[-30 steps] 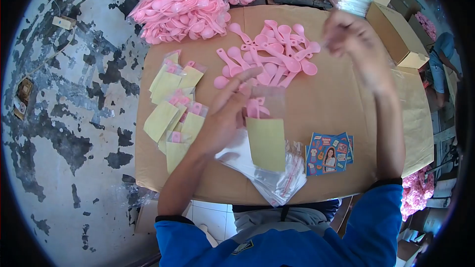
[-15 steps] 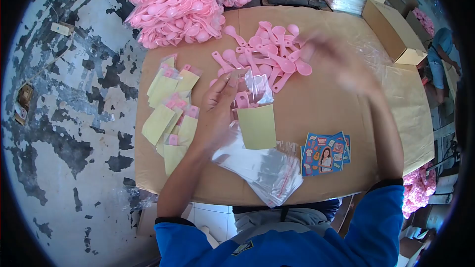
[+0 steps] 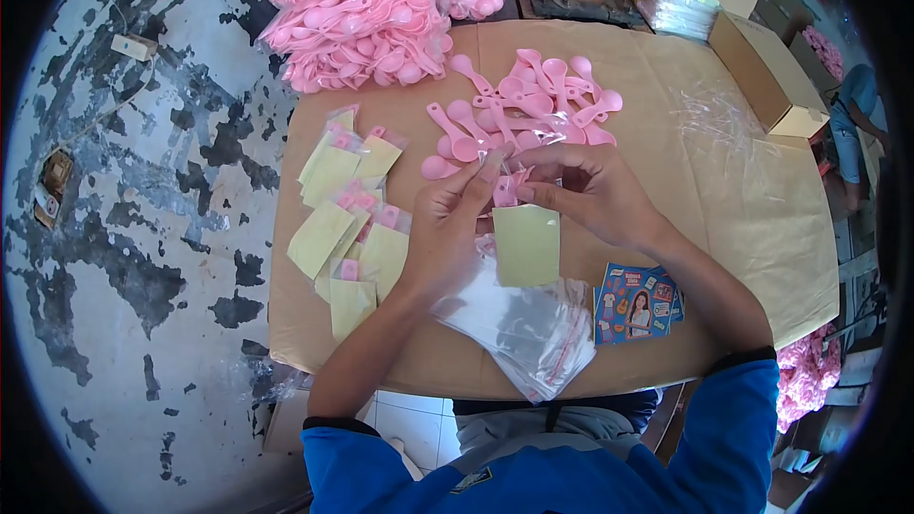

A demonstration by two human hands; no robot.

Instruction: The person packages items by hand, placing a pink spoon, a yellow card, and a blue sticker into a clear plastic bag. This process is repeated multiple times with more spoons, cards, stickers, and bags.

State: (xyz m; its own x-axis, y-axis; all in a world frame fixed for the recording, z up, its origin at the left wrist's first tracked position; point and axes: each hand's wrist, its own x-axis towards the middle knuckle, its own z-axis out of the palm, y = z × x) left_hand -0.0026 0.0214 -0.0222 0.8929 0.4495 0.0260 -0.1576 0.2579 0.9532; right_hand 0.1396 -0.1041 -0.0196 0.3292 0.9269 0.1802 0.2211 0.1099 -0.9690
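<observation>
A pale floor (image 3: 105, 257) with dark, worn patches runs along the left of the table (image 3: 705, 195), whose covering is brown and creased. Fanned clear bags (image 3: 533, 333) lie at the middle of the near side, one corner reaching the near edge; places below are given from these bags.

Over their far end, off the table, is a small packet (image 3: 526, 247) with a pale green face and a pink spoon handle (image 3: 506, 190) showing at its top. The left hand (image 3: 449, 219) grips its upper left side between thumb and fingers; the right hand (image 3: 595, 192) pinches its upper right, thumb and forefinger together. Whether the packet's mouth is sealed cannot be told.

Beyond the bags, past the hands, loose pink spoons (image 3: 514, 88) lie in a heap. To the left of the bags, similar filled packets (image 3: 319, 238) overlap in a loose group close to the left edge. Just right of the bags sit blue printed cards (image 3: 633, 305), partly under the right forearm. Farther right, a wide stretch of brown covering runs to the right edge, with crinkled clear film (image 3: 719, 124) on its far part. Bulging spoon sacks (image 3: 371, 24) crowd the far left edge, and a carton (image 3: 762, 76) stands at the far right corner.
</observation>
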